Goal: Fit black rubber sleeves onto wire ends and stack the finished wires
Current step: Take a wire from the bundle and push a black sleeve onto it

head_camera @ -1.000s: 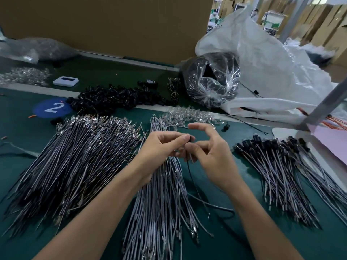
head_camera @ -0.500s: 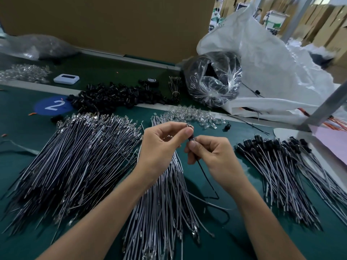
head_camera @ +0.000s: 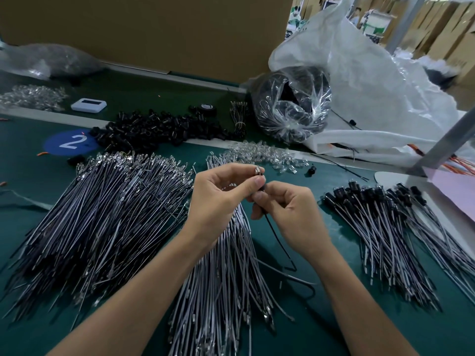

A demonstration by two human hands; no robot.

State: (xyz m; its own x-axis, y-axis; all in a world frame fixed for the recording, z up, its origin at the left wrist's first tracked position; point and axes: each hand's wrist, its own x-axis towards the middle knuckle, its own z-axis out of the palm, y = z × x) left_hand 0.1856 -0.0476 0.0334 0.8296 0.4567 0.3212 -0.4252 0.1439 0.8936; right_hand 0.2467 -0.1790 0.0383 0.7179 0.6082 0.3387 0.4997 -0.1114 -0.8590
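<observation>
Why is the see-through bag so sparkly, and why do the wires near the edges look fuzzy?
Head view: the crinkled clear bag throws white glare streaks; the wire pile at left and sleeved wires at right smear toward the frame edges, where the wide lens stretches things; the left hand and right hand, pinching one wire mid-frame, look sharpest.

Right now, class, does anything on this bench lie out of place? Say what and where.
One black sleeve lies alone on the green mat, just right of the clear parts, apart from the sleeve heap farther back. It looks strayed; nothing else stands out.
</observation>
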